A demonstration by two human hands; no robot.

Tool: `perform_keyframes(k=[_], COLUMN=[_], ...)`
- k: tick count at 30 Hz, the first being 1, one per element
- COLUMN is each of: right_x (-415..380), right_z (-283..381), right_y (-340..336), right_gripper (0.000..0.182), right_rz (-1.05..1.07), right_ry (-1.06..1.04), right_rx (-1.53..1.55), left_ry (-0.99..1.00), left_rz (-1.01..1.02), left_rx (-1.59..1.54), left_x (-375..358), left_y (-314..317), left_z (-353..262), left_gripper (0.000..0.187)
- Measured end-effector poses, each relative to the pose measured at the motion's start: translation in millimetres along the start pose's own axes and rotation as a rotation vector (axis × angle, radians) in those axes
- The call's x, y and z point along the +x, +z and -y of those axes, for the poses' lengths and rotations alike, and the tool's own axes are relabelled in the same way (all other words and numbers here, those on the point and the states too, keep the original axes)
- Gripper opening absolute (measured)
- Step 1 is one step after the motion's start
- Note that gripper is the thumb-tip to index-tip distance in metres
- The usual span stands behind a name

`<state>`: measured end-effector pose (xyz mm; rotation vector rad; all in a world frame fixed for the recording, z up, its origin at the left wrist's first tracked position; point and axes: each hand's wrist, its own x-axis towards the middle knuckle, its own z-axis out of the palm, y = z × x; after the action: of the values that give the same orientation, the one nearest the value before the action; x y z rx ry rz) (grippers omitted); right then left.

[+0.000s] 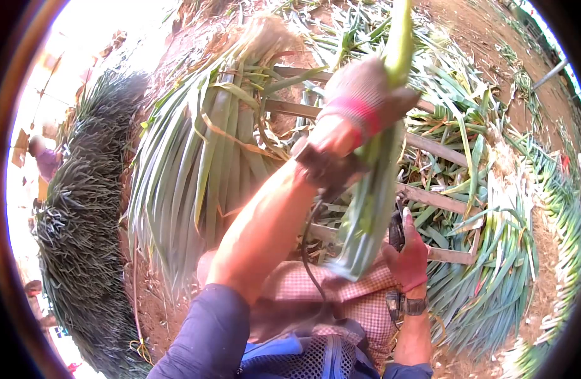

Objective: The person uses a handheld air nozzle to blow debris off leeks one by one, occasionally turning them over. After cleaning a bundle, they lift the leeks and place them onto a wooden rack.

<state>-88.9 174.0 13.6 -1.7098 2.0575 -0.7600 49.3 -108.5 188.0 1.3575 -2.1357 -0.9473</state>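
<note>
The left hand [366,95] wears a knitted glove, grey and nubbly over the fingers with a pink ribbed cuff, and it is closed in a fist around a leek [377,183]. The stalk is smooth and pale green above the fist, then fans into flat, strap-like, dark green leaves that hang below the wrist, between the 2 hands. A dark strap with a thin black cord [306,243] sits on the left wrist; the bare forearm runs back to a rolled blue sleeve.

The right hand [409,252] is lower and nearer the body, in a pink-red glove of the same knit. Its fingers curl around a small dark object [396,230] just beside the leek's leaf tips; what that object is cannot be told. A dark watch [415,306] bands the right wrist.

Beneath both hands lies checked, woven cloth [360,297] over the lap.

Beyond the left hand stands a rough frame of weathered wooden slats [429,148], and cut leeks and loose leaves lie across and between its bars. To the left of the left forearm a thick sheaf of leeks [189,158] hangs with long, ribbed, blue-green blades and some dry tan strips. Further left sits a dense, bristly heap of greens [82,208]. To the right of the right hand more leeks [511,252] lie in a curved row on reddish-brown soil [480,25].
</note>
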Motion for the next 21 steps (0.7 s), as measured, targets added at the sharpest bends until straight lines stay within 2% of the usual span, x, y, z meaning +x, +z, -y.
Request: perform_keyframes(k=[2,3,4,5,6,7,10,12,14,17,19,21], right_x=[-2.8,-3.9,-4.0,-2.0,-1.2,-6.4,2.1,8.1,12.8,32.3,55.7,82.6], right_z=[5.8,7.3,16.7,27.9,34.8,26.0,25.3,36.3,49.9,52.1,51.7,56.5], right_y=[-11.6,-12.0,-18.2,-23.1,-25.2,-12.5,5.3,2.6,1.8,22.1,34.6,40.5], right_gripper=[0.09,0.09,0.089,0.089,0.088,0.088,0.085,0.085,0.084,0.086,0.089,0.09], right_rz=[0.097,0.035,0.062,0.162,0.265,0.229,0.249,0.313,0.516,0.498,0.442,0.45], right_ry=[0.256,0.182,0.17,0.211,0.25,0.058,0.003,0.056,0.072,0.074,0.068,0.105], right_rx=[0.103,0.154,0.127,0.152,0.177,0.124,0.049,0.047,0.046,-0.004,-0.058,-0.1], left_ry=[-0.094,-0.189,-0.346,-0.422,-0.388,-0.414,-0.567,-0.55,-0.535,-0.551,-0.607,-0.616], left_rz=[0.068,-0.015,0.27,0.342,0.338,0.194,0.056,0.018,-0.02,-0.007,0.077,0.058], left_rx=[0.066,0.151,0.183,0.191,0.15,-0.009,-0.581,-0.573,-0.561,-0.603,-0.512,-0.445], left_x=[-15.9,-36.6,-51.6,-67.9,-84.8,-106.8,-135.1,-136.8,-138.2,-136.6,-133.8,-132.3], left_y=[37.5,60.9,63.8,81.8,104.4,115.3,127.5,133.8,138.0,138.6,132.4,126.7], left_z=[65.5,95.4,116.2,153.5,200.2,218.1,231.6,241.4,250.3,249.6,243.8,232.6], left_gripper=[0.063,0.065,0.064,0.064,0.077,0.074,0.066,0.063,0.061,0.058,0.053,0.051])
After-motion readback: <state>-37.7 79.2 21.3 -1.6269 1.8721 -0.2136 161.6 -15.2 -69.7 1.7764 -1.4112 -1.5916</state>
